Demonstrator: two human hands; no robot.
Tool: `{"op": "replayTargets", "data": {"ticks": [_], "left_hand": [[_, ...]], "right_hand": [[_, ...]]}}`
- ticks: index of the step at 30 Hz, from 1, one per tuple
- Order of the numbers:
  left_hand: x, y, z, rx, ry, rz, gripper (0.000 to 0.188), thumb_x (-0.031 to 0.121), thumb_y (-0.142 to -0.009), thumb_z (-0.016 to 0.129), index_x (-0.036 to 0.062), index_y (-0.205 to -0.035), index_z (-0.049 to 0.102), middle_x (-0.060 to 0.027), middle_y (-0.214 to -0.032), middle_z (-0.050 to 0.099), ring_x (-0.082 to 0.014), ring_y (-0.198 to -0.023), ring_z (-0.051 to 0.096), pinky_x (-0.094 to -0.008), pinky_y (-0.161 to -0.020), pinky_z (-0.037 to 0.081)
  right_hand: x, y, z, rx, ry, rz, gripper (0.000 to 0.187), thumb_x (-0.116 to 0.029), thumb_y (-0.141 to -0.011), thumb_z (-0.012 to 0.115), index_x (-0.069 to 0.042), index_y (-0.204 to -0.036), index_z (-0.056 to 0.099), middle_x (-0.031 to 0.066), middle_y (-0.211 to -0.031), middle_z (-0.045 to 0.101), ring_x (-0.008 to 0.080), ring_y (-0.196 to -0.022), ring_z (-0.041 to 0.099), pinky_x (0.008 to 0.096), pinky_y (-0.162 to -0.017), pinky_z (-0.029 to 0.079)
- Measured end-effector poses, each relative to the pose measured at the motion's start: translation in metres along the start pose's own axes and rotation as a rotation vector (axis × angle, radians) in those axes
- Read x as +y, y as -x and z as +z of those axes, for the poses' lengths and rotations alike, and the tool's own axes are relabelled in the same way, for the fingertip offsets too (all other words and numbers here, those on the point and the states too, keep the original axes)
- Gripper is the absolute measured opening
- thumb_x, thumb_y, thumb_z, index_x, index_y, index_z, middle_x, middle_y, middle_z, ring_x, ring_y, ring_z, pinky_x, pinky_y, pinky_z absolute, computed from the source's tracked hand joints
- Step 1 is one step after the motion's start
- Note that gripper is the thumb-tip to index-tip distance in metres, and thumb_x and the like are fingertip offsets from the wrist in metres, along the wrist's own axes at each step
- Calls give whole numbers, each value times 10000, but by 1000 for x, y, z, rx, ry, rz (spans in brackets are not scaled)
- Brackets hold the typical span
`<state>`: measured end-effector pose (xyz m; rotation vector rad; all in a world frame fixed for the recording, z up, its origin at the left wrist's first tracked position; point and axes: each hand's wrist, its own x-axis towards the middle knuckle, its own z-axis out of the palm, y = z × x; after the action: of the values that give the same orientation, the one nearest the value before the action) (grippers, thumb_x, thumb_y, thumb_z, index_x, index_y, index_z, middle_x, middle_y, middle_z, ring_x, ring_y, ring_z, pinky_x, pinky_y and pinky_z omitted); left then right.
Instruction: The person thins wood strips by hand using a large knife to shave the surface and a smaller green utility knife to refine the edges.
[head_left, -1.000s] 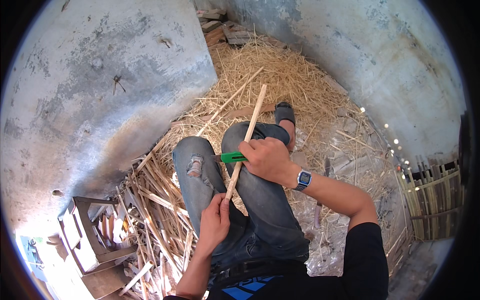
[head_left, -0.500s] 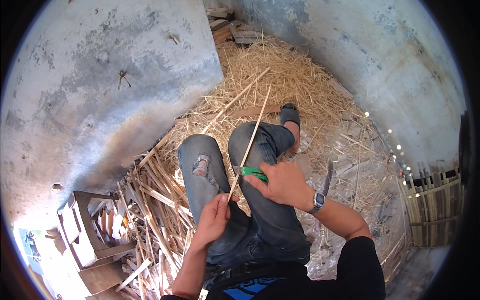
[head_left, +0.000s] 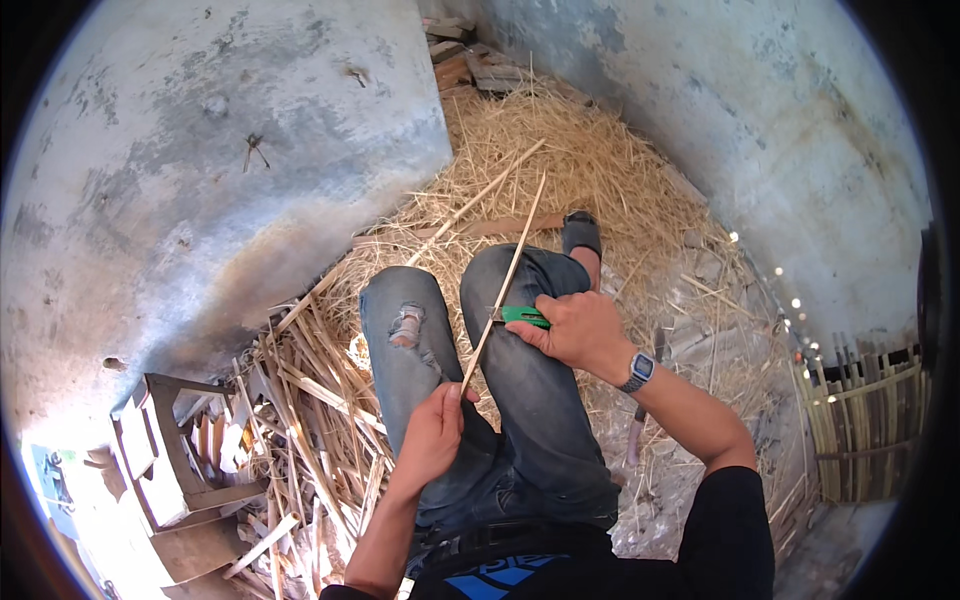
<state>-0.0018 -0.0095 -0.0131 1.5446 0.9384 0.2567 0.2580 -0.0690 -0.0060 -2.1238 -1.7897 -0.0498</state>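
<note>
One thin, pale stick (head_left: 526, 226) slants up and away from the left hand (head_left: 432, 432), over the right leg of the blue jeans (head_left: 545, 425). The left hand is closed, pinching the stick's near end between thumb and fingers. The right hand (head_left: 583, 330) is wrapped around a green knife (head_left: 526, 316). Its blade points left and seems to touch the stick, a bit farther out than the left hand. A watch (head_left: 640, 370) is on the right wrist. To the left of the left hand lies a messy heap of wood strips (head_left: 318, 430), and past that is a brown wooden frame (head_left: 215, 497). Far ahead of both hands is a big pile of dry straw (head_left: 585, 140). Well to the right of the right hand stand thin upright slats (head_left: 865, 425).
</note>
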Motion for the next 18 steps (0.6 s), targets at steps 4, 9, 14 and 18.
{"op": "replayTargets", "data": {"ticks": [4,9,14,18], "left_hand": [[1,1,1,15,-41,5,383,278,-1110,372,13,-1012,629,20,-565,398,-86,-515,391,-302,-508,343],[1,0,5,15,-22,26,385,281,-1109,373,13,-1003,629,12,-561,405,-91,-508,395,-308,-505,338],[-2,-2,2,26,-58,57,408,327,-1113,357,31,-1000,615,45,-555,397,-60,-497,378,-266,-485,323],[-5,-4,4,42,-71,60,407,323,-1113,356,32,-997,615,43,-554,400,-59,-498,387,-269,-485,329]], "right_hand": [[-14,8,-4,-69,3,2,638,-683,-906,541,-108,-640,619,126,-494,573,309,-475,627,426,-443,476],[1,6,-1,-8,61,-62,618,-685,-876,582,-120,-626,605,117,-505,576,290,-477,627,409,-443,475],[16,-12,12,176,49,-135,611,-677,-856,618,-115,-619,579,95,-516,571,285,-490,627,401,-448,476],[17,-6,22,117,-30,-91,618,-679,-857,616,-113,-611,581,105,-515,580,289,-498,635,407,-451,480]]}}
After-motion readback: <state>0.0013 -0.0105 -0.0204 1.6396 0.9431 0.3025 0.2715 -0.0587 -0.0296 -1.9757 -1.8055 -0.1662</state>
